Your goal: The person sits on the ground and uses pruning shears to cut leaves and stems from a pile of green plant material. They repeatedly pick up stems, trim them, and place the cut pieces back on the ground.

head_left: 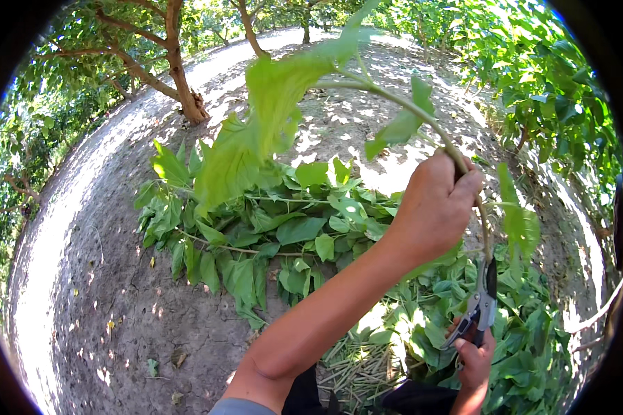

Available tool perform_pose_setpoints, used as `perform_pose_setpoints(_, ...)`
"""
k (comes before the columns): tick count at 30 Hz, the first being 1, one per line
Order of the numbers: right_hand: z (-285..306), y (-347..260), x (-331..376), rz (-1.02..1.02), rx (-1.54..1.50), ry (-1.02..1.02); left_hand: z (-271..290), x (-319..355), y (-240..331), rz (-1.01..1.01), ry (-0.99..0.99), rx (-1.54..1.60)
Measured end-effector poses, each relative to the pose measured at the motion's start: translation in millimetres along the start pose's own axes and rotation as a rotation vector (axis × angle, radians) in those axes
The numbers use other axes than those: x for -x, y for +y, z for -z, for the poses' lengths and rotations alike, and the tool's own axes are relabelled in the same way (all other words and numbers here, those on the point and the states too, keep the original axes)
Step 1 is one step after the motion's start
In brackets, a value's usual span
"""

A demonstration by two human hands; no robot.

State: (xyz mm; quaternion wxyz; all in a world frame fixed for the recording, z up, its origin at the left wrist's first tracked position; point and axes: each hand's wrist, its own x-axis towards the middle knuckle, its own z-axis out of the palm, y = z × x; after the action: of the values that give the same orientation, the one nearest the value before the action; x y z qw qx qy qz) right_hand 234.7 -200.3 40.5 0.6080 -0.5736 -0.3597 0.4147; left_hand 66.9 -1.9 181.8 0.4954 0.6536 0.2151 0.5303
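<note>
Holding a leafy branch up to the shears

Spreading across most of the view was bare, sun-dappled dirt ground (118,290), ringed by green trees, with one forked tree trunk (180,76) standing well back on the left. On the ground in front of the person lay a broad leaf pile (284,228) of cut green leaves, running from the middle down to the lower right. Beside its near edge lay a smaller heap of stripped stems (353,360).

Above the pile, a long branch (394,100) arched from the upper middle down to the right, carrying a few leaves, among them one big leaf (256,131) that hung close to the camera. The left hand (432,207), its forearm crossing up from the lower edge, was clenched round the branch's lower part, holding it in the air. Below that grip the stem ran on down to the pruning shears (481,304).

The right hand (474,360), low at the right, had its fingers wrapped round the shears' handles, which stood somewhat apart. The blades sat at the stem's lower end; whether they were biting into it could not be told.

Judging from this, the step in hand was cutting leaves or stem sections off the held branch over the pile. A next move would call for a steady left grip, the blades squared on the stem clear of the left fingers, and a firm squeeze of the handles.
</note>
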Motion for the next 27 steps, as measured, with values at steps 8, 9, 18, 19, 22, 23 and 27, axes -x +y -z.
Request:
perform_pose_setpoints(8,-9,-2,6,-0.032,-0.051,-0.106,7,-4,-3,0.004,-0.021,-0.088)
perform_pose_setpoints(9,-14,5,10,-0.036,-0.089,-0.082,9,-3,-3,0.018,-0.047,-0.094)
perform_pose_setpoints(18,-28,-3,14,0.040,-0.219,-0.093,5,-7,46,-0.197,-0.112,-0.233)
perform_pose_setpoints(19,-30,-4,15,0.049,-0.219,-0.105,4,-7,50,-0.202,-0.112,-0.265)
perform_pose_setpoints(22,-36,-3,17,0.054,-0.223,-0.128,12,-6,49,-0.170,-0.144,-0.246)
perform_pose_setpoints(23,-37,-1,20,0.041,-0.222,-0.125,16,-5,46,-0.157,-0.153,-0.259)
perform_pose_setpoints(27,-44,4,24,-0.082,-0.129,-0.120,36,2,20,-0.062,-0.144,-0.172)
